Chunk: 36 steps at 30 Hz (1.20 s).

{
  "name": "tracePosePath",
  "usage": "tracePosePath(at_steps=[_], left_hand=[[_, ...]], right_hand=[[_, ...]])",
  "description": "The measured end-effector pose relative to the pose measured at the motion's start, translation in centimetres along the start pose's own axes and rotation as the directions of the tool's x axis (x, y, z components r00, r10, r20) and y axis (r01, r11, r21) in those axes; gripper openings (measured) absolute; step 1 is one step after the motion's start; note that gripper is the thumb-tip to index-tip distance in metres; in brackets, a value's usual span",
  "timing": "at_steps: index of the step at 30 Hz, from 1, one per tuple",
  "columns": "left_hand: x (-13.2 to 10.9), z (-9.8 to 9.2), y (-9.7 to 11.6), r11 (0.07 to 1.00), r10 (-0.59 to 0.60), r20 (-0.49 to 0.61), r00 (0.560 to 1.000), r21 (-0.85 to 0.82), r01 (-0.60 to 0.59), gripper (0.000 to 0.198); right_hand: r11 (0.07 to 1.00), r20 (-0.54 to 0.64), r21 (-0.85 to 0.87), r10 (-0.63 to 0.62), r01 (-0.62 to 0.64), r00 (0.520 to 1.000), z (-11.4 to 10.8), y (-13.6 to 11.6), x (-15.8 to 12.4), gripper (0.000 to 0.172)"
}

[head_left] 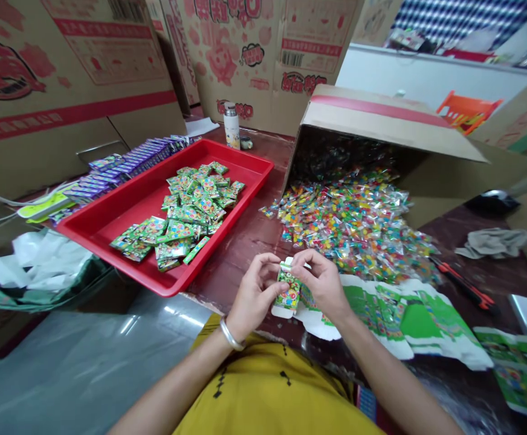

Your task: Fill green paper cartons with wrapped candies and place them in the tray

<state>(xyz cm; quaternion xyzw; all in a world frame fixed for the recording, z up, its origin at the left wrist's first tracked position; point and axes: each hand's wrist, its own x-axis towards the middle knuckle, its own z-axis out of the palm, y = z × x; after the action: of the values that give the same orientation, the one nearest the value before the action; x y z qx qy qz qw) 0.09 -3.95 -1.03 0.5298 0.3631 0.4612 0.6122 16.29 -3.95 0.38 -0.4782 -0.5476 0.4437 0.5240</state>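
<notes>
Between my two hands is a small green printed candy box (289,290), its white end flaps standing out at top and bottom. My left hand (260,294) grips its left side with the thumb across the front. At the upper end, my right hand (320,279) pinches the white flap. Flat green and white unfolded cartons (420,320) lie in a spread stack to the right. Beyond my hands, many small clear packets of colourful candy (349,223) spill from a tipped cardboard box (381,115). A red tray (122,208) at the left bears a heap of closed green boxes (195,205).
Purple boxes (127,166) line the tray's far left side. A thermos flask (231,125) stands behind the tray. Red-and-black handled tool (465,287) and a grey cloth (492,243) lie at the right. A bag with white scraps (46,260) hangs at the left; large cartons (263,54) rise behind.
</notes>
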Motion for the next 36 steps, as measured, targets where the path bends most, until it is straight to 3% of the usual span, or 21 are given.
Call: tracePosePath(at_steps=[4,8,11,14,16,19,20,21,22,23,25,27,31,34,36], left_hand=[[-0.2,-0.5,0.4,0.996,0.009,0.050,0.999,0.093,-0.014,0.039],[-0.1,-0.6,0.6,0.993,0.001,0.087,0.996,0.119,-0.012,0.047],[-0.1,-0.6,0.5,0.992,-0.012,0.086,0.996,0.128,0.001,0.050],[-0.2,-0.7,0.1,0.992,-0.028,0.073,0.997,0.122,0.019,0.042],[-0.1,-1.0,-0.4,0.994,-0.037,0.060,0.998,0.108,0.030,0.033],[0.2,-1.7,-1.1,0.995,-0.070,0.027,0.997,0.074,0.068,0.025],[0.4,-2.0,-1.2,0.994,-0.083,0.003,0.997,0.070,0.083,0.023],[0.7,-2.3,-1.3,0.993,-0.093,-0.030,0.995,0.075,0.095,0.022],[0.9,-2.6,-1.4,0.991,-0.097,-0.069,0.993,0.087,0.103,0.023],[1.2,-2.8,-1.4,0.989,-0.097,-0.108,0.989,0.103,0.108,0.025],[1.5,-3.1,-1.3,0.987,-0.095,-0.170,0.981,0.116,0.115,0.029],[1.6,-3.2,-1.2,0.989,-0.122,-0.207,0.971,0.063,0.137,0.033],[1.3,-3.2,-0.9,0.963,-0.266,-0.169,0.949,-0.084,0.255,0.053],[1.2,-3.3,-1.3,0.949,-0.314,-0.119,0.942,-0.074,0.307,0.050],[1.3,-3.4,-1.9,0.958,-0.283,-0.108,0.953,0.015,0.286,0.040]], right_hand=[[0.986,0.075,-0.006,0.167,-0.167,0.983,-1.0,-0.6,0.9,0.021],[0.976,0.078,-0.042,0.216,-0.213,0.973,-1.5,-0.8,1.6,0.023],[0.981,0.036,-0.143,0.140,-0.134,0.990,-1.0,-0.8,1.2,0.023],[0.959,-0.003,-0.277,-0.066,0.063,0.998,-0.2,-0.8,0.0,0.022],[0.929,0.053,-0.329,-0.159,0.168,0.986,-0.3,-0.8,-0.5,0.022],[0.883,0.208,-0.430,-0.108,0.190,0.972,-2.5,-0.4,0.5,0.020],[0.846,0.225,-0.505,-0.062,0.171,0.972,-3.7,-0.1,1.3,0.017],[0.785,0.154,-0.607,-0.036,0.123,0.987,-5.0,0.4,2.3,0.015],[0.680,0.062,-0.730,-0.043,0.074,0.997,-6.2,0.9,3.3,0.015],[0.541,0.046,-0.838,-0.044,0.063,0.998,-7.3,1.4,4.3,0.016],[0.328,0.154,-0.933,-0.012,0.149,0.988,-8.8,2.7,5.9,0.019],[0.238,0.255,-0.940,0.017,0.244,0.967,-9.2,3.9,6.9,0.022],[0.251,0.270,-0.931,-0.010,0.264,0.963,-9.0,5.4,8.0,0.016],[0.284,0.256,-0.923,-0.053,0.261,0.965,-9.3,5.1,8.6,0.019],[0.420,0.165,-0.885,-0.119,0.200,0.979,-9.2,4.1,8.5,0.020]])
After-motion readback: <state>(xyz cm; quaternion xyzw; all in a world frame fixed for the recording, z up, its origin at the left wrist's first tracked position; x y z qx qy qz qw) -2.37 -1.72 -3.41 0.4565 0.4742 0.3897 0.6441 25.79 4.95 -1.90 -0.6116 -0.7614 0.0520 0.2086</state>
